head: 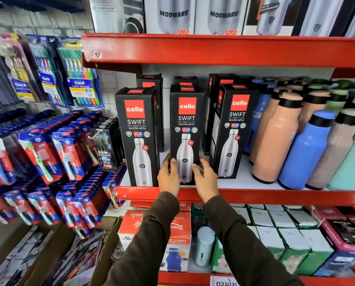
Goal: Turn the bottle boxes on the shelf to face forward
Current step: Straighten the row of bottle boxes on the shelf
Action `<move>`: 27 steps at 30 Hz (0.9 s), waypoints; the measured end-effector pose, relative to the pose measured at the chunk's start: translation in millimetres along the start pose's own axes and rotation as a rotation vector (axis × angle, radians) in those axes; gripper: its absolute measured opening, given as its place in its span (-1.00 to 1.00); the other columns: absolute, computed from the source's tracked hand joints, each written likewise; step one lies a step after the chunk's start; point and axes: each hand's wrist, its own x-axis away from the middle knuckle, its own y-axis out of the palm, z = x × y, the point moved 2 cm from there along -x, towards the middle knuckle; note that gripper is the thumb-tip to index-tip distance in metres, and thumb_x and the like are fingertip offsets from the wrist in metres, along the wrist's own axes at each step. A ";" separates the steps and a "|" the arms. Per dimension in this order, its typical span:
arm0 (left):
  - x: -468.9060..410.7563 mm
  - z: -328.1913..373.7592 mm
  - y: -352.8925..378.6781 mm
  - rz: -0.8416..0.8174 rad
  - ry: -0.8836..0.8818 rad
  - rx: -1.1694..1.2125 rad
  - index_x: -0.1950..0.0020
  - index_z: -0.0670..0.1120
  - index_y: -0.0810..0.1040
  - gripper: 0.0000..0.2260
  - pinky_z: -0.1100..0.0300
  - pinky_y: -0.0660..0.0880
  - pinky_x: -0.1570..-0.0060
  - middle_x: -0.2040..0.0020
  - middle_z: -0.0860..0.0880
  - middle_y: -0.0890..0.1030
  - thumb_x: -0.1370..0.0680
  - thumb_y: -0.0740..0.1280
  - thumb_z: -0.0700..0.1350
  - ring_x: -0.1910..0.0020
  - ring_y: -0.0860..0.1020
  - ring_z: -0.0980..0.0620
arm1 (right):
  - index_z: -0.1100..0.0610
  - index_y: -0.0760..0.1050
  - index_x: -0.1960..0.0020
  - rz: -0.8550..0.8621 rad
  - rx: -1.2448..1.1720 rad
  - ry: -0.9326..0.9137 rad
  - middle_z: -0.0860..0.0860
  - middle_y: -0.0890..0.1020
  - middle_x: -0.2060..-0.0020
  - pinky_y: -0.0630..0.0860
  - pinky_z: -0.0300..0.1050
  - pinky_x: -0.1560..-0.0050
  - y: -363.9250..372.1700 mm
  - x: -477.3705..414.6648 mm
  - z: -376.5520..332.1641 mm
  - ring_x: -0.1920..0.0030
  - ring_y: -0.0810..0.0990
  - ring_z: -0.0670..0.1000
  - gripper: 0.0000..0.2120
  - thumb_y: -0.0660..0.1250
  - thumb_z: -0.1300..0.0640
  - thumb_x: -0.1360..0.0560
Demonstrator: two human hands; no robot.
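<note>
Three black bottle boxes with a red logo stand in the front row of the middle shelf. The left box and the right box show their printed fronts. Both my hands clasp the bottom of the middle box, which also faces front. My left hand holds its lower left edge and my right hand its lower right edge. More black boxes stand behind, partly hidden.
Loose peach, blue, grey and mint bottles crowd the shelf's right half. Toothbrush packs hang on the left wall. The shelf above carries white bottle boxes. Cartons and small boxes fill the shelf below.
</note>
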 end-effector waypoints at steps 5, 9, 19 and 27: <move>16.0 -3.1 -8.4 0.012 0.065 -0.010 -0.45 -0.11 0.40 -0.64 0.29 0.28 -0.27 -0.39 -0.10 0.51 -0.66 0.15 -0.06 -0.40 0.43 -0.03 | 0.08 0.38 -0.39 0.018 -0.005 -0.029 0.05 0.56 -0.28 0.41 -0.05 -0.36 -1.7 15.5 5.9 -0.30 0.51 0.01 -0.63 0.21 0.10 -0.59; 26.1 -1.4 -11.3 0.010 0.071 -0.037 -0.47 -0.11 0.37 -0.62 0.31 0.24 -0.29 -0.42 -0.08 0.48 -0.66 0.15 -0.05 -0.43 0.40 0.00 | 0.05 0.37 -0.39 0.016 -0.011 -0.023 0.03 0.56 -0.29 0.43 -0.06 -0.35 -4.6 22.5 7.6 -0.29 0.51 0.00 -0.63 0.21 0.09 -0.59; 35.7 -1.6 -7.4 0.096 0.093 0.037 -0.47 -0.08 0.36 -0.63 0.19 0.27 -0.43 -0.43 -0.06 0.45 -0.66 0.16 -0.09 -0.44 0.39 0.00 | 0.04 0.42 -0.34 0.061 0.025 -0.054 0.06 0.58 -0.22 0.49 -0.17 -0.17 -13.0 24.4 10.7 -0.15 0.57 0.01 -0.66 0.23 0.03 -0.58; 74.1 16.7 36.2 0.176 0.577 -0.058 -0.36 -0.04 0.45 -0.69 0.15 0.33 -0.33 -0.26 0.01 0.48 -0.63 0.17 -0.24 -0.28 0.42 0.09 | 0.01 0.40 -0.32 0.424 -0.079 -0.205 0.04 0.41 -0.22 0.36 -0.30 -0.22 -75.6 8.6 17.6 -0.19 0.47 0.00 -0.68 0.23 0.16 -0.58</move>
